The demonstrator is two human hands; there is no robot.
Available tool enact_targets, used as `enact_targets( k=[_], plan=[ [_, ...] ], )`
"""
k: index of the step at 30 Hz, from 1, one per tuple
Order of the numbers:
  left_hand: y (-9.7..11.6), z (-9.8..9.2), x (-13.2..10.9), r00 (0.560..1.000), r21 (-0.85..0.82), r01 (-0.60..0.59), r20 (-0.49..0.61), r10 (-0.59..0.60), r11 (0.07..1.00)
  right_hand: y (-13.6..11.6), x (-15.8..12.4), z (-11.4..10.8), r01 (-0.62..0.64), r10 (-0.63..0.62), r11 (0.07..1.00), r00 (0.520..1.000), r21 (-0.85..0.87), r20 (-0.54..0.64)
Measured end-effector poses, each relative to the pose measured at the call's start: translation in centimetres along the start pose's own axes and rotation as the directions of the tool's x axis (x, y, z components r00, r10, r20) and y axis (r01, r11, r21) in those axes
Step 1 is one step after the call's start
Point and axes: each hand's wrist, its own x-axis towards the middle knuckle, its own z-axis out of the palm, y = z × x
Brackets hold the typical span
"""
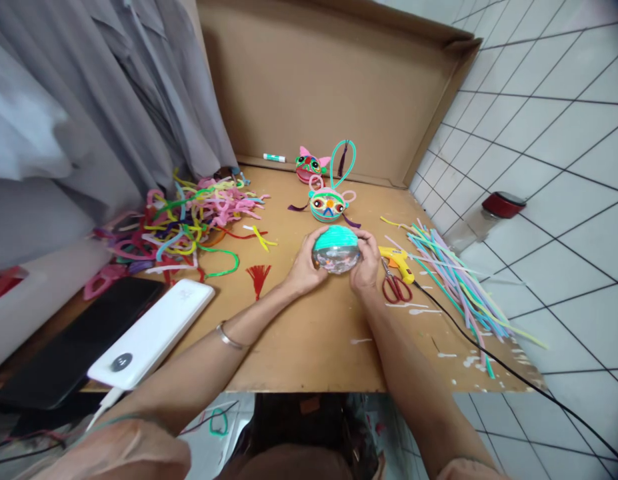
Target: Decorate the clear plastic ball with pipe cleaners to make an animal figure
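Note:
Between my two hands is a clear plastic ball (337,252), its upper part wrapped in turquoise pipe cleaner and its lower part see-through. My left hand (309,263) grips its left side, and my right hand (366,261) is closed round its right side. Just beyond stands a decorated ball with a face (327,205), pink loop ears and purple tassels. Behind that sits a second one (309,165) with pink pointed ears. A yellow glue gun (397,263) and red-handled scissors (396,288) lie to the right of my right hand. A red tassel (259,280) lies left of my left hand.
Tangled pipe cleaners (189,220) heap at the left; straight ones (453,280) lie at the right. A white power bank (153,333) and a black phone (83,340) rest near the front left. The glue gun's cord (469,340) crosses the right edge. Cardboard (329,87) stands behind.

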Motion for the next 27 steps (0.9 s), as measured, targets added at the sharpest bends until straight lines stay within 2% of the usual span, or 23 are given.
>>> enact_targets(
  k=[3,8,11,14,17,20,24,27],
  plan=[
    [0.3,-0.4,0.0,0.993,0.124,-0.099,-0.044,0.105,0.987,0.2,-0.2,0.1,0.005,-0.005,1.000,1.000,-0.013,0.019],
    [0.9,-0.7,-0.1,0.970,0.194,-0.219,-0.066,0.235,0.956,0.4,-0.6,0.4,0.043,-0.042,0.999,0.998,-0.020,0.051],
    [0.9,-0.6,0.0,0.958,0.249,-0.262,-0.052,0.283,0.932,0.4,-0.9,0.1,0.098,-0.083,0.986,0.990,-0.138,0.112],
    [0.9,-0.6,0.0,0.948,0.304,-0.291,-0.036,0.316,0.907,0.2,-1.2,-0.2,0.224,-0.161,0.927,0.962,-0.301,0.221],
    [1.0,-0.7,0.0,0.948,0.317,-0.285,-0.042,0.314,0.905,-0.3,-1.4,-0.3,0.313,-0.206,0.862,0.935,-0.399,0.290],
    [0.9,-0.7,0.0,0.951,0.277,-0.270,-0.076,0.301,0.922,-0.8,-1.5,-0.2,0.322,-0.210,0.844,0.934,-0.428,0.289],
    [0.3,-0.7,0.1,0.956,0.193,-0.219,-0.155,0.250,0.956,-0.6,-1.3,-0.2,0.276,-0.191,0.877,0.951,-0.392,0.242],
    [0.1,-0.5,0.2,0.963,0.112,-0.169,-0.195,0.188,0.979,0.0,-0.9,-0.1,0.200,-0.150,0.934,0.971,-0.295,0.185]
  ],
)
